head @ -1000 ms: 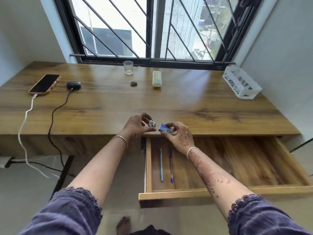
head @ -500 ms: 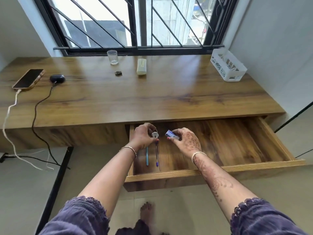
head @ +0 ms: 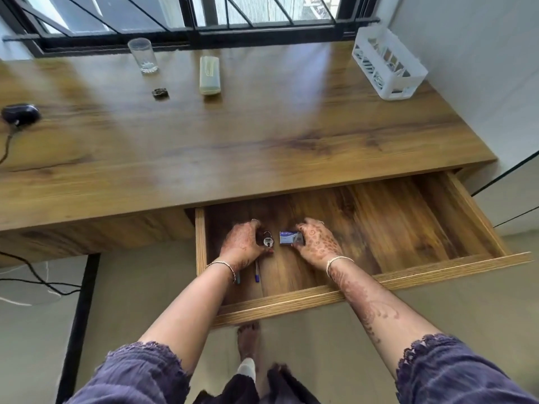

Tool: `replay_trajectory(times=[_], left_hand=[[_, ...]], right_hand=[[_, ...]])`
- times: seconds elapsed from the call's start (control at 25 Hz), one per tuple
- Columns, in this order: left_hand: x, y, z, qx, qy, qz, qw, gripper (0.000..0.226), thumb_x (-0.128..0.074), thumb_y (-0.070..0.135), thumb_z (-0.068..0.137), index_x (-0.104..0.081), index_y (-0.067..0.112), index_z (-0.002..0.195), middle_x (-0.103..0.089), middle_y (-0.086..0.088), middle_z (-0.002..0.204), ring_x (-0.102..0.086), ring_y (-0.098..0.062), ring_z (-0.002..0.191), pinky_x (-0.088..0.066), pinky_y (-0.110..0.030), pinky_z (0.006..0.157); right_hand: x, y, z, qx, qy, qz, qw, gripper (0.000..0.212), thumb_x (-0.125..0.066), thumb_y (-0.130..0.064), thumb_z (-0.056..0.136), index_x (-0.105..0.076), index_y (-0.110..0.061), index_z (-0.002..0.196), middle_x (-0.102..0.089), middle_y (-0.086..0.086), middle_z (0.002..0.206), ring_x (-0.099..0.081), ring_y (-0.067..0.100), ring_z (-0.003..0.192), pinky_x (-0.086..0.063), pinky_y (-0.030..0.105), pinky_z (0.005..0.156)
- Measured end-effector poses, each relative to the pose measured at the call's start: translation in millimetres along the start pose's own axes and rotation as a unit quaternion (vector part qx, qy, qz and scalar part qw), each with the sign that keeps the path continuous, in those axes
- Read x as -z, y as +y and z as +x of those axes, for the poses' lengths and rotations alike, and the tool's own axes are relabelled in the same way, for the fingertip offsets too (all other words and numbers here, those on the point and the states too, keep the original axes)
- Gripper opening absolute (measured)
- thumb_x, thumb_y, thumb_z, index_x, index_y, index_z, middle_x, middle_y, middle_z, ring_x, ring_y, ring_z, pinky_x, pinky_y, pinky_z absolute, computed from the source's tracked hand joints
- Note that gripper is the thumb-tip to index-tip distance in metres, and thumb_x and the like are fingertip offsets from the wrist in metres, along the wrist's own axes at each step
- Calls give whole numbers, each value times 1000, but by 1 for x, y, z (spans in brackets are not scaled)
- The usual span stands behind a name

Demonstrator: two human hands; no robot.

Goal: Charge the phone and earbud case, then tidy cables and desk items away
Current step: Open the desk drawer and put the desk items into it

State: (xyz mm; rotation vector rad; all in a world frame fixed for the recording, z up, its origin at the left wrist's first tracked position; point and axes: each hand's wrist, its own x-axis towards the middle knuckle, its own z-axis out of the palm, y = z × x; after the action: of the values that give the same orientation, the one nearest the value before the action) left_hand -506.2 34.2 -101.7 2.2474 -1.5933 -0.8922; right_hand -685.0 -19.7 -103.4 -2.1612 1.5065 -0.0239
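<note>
Lower edge of frame: two purple sleeves (head: pixel 140 371) and a bare foot (head: pixel 248 338) on the floor are seen.

Centre: a wooden drawer (head: pixel 320 298) is pulled out from under the desk (head: pixel 262 135). Both forearms are reached over its front rim. Two pens (head: pixel 257 273) are laid side by side at the drawer's left, partly hidden under the left wrist.

The left hand (head: pixel 240 247) is held low inside the drawer, its fingers (head: pixel 253 225) curled round a small padlock (head: pixel 267 240). Just to the right, a small blue box (head: pixel 288 238) is pinched by the fingers (head: pixel 307 225) of the right hand (head: pixel 319 247). The padlock and box are near each other but apart. Whether either is touching the drawer floor cannot be told.

Lower left: loose cables (head: pixel 38 279) are seen on the floor beside a black desk leg (head: pixel 78 316).

Left edge, on the desk: a dark earbud case (head: pixel 20 113) is found with a black cable (head: pixel 7 147) plugged in and run toward the frame edge.

Upper part, on the desk: a small dark item (head: pixel 160 93) is noted; beyond it a pale oblong case (head: pixel 209 72) and an upright glass (head: pixel 143 55) are placed near the barred window (head: pixel 262 24). A white basket (head: pixel 389 64) is set at the upper right against the wall.
</note>
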Motion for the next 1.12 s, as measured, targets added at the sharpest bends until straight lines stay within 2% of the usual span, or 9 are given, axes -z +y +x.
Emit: replay_trajectory(times=[0.2, 0.36, 0.52, 0.6, 0.72, 0.84, 0.96, 1.12], left_hand=[[-9, -2, -1, -16, 13, 60, 998, 59, -82, 50, 59, -66, 25, 109, -61, -1, 114, -50, -27, 113, -45, -33, 90], [-10, -1, -2, -17, 19, 58, 998, 57, -83, 48, 60, -65, 27, 110, -59, -3, 120, -47, -28, 118, -44, -34, 93], [-9, -1, -6, -9, 12, 73, 997, 73, -82, 48, 62, -57, 24, 126, -48, -6, 138, -33, -33, 134, -36, -40, 108], [-7, 0, -9, -3, 11, 62, 998, 80, -83, 45, 63, -51, 23, 133, -43, -8, 142, -29, -34, 137, -33, -42, 111], [5, 6, -20, -29, 41, 38, 998, 71, -79, 38, 71, -50, 22, 134, -45, -10, 139, -33, -32, 133, -34, -40, 110], [24, 14, -28, -78, 96, 18, 992, 54, -74, 37, 76, -56, 25, 126, -55, -2, 121, -45, -24, 120, -42, -36, 101], [54, 23, -34, -91, 149, -4, 985, 42, -69, 33, 82, -58, 25, 121, -58, 1, 115, -52, -18, 113, -45, -31, 97], [100, 26, -33, -97, 202, -49, 973, 35, -66, 24, 85, -59, 21, 119, -63, 0, 109, -57, -19, 105, -43, -26, 94]], right_hand=[[-7, 0, 3, 0, -10, -8, 1000, 50, -63, -29, 89, -51, -17, 136, -36, 6, 152, -33, 21, 140, -22, 24, 115], [-8, 2, 1, 7, -10, -17, 1000, 49, -63, -20, 89, -51, -18, 136, -34, 8, 152, -33, 25, 140, -25, 30, 116], [-7, 1, -3, 12, -6, -31, 999, 51, -61, -15, 88, -50, -20, 137, -34, 8, 149, -32, 30, 139, -30, 38, 116], [-4, -1, -5, 17, 16, -32, 999, 52, -62, -14, 87, -49, -21, 137, -36, 7, 144, -34, 29, 135, -33, 39, 113], [8, -9, -13, 37, 81, -14, 996, 53, -66, -16, 86, -49, -24, 135, -42, 4, 137, -39, 24, 129, -40, 36, 108], [25, -22, -15, 70, 142, -6, 987, 57, -70, -22, 82, -49, -27, 135, -44, 1, 135, -42, 21, 125, -42, 34, 105], [45, -48, -11, 115, 176, -15, 978, 55, -69, -28, 83, -49, -27, 135, -44, 0, 133, -43, 19, 124, -42, 33, 105], [62, -86, 4, 150, 203, -16, 967, 55, -68, -30, 82, -49, -27, 134, -45, 1, 133, -44, 20, 124, -38, 32, 108]])
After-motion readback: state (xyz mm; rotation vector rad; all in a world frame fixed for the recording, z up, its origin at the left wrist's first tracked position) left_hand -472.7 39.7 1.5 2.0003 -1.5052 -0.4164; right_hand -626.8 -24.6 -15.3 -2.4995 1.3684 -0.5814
